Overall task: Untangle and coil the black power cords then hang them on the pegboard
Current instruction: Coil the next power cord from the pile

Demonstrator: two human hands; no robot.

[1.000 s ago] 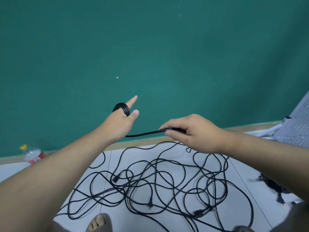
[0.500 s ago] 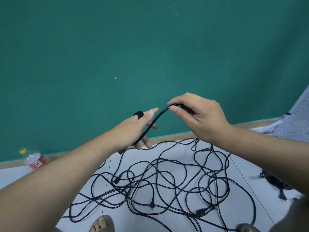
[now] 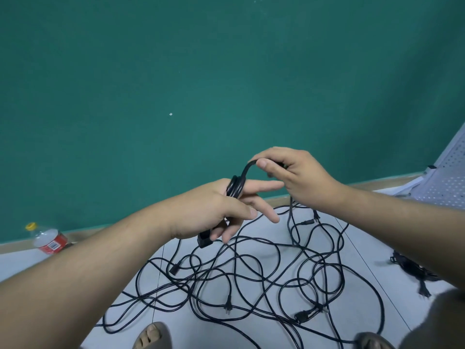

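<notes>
A black power cord (image 3: pixel 235 186) is wound in a few turns around the fingers of my left hand (image 3: pixel 216 206), whose fingers point right and stay mostly straight. The cord's plug end (image 3: pixel 204 240) hangs below that hand. My right hand (image 3: pixel 293 176) pinches the same cord just right of the coil, arching it up over my left fingers. From my right hand the cord drops into a tangle of black cords (image 3: pixel 251 278) spread on the grey floor. The white pegboard (image 3: pixel 450 177) leans at the far right edge.
A green wall rises behind the floor. A plastic bottle (image 3: pixel 49 239) with a red label lies at the wall's base on the left. A small bundle of black cord (image 3: pixel 412 269) lies at the right. My feet (image 3: pixel 151 336) show at the bottom edge.
My right hand has risen and moved left, carrying the cord over my left fingers. My left hand has turned from raised and pointing away to lying level, with the coil on its fingers.
</notes>
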